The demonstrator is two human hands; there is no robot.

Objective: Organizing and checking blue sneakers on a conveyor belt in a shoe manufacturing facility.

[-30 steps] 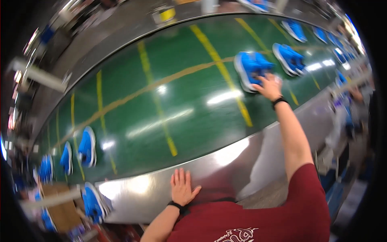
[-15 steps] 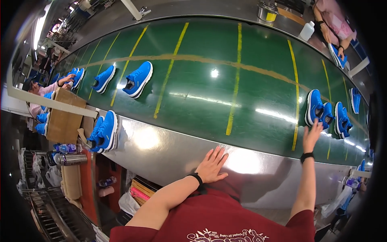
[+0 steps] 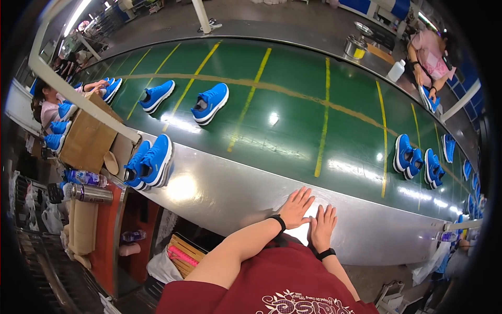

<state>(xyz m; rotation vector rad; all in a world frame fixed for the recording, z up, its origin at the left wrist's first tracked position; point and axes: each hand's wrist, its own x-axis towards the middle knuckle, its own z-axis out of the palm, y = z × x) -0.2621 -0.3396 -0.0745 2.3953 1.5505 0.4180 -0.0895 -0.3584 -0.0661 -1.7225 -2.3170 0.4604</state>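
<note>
Both of my hands rest on the metal ledge [image 3: 219, 183] along the near side of a green conveyor belt [image 3: 293, 136]. My left hand [image 3: 296, 208] lies flat with its fingers stretched out, holding nothing. Close beside it, my right hand [image 3: 322, 226] is also open and flat, thumbs nearly touching. Two blue shoes with white soles [image 3: 151, 162] stand on the ledge to the left. On the belt, single blue shoes [image 3: 210, 103] lie left of centre, and a pair of blue shoes [image 3: 408, 157] sits to the right.
A cardboard box [image 3: 86, 138] stands at the left, near a co-worker reaching to the belt. Across the belt, another person [image 3: 429, 57] handles a blue shoe. A white bottle [image 3: 396, 70] and a metal pot [image 3: 355, 48] stand on the far side. A metal flask [image 3: 91, 193] lies lower left.
My right hand has drawn back from the shoes at the right and come to the ledge beside my left hand. The whole view has shifted somewhat.
</note>
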